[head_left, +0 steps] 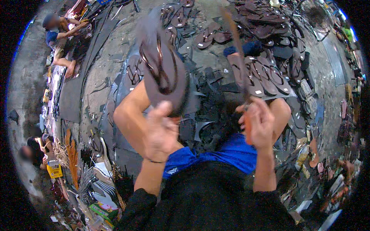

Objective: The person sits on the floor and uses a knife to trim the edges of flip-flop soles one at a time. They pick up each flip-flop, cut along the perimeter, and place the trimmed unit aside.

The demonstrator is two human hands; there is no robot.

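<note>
The left hand point(161, 131) is closed around the heel of a dark brown flip-flop point(162, 65), raising it sole-away with its straps facing the camera; the right hand point(259, 125) grips a thin brown stick point(236, 42) that slants up and left; beyond, on the floor point(115, 50), lie rows of finished sandals point(266, 79); farther left, a seated person point(58, 32) works.

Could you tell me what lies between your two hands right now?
In the head view, only dark scraps on the floor show between the left hand and right hand.
</note>
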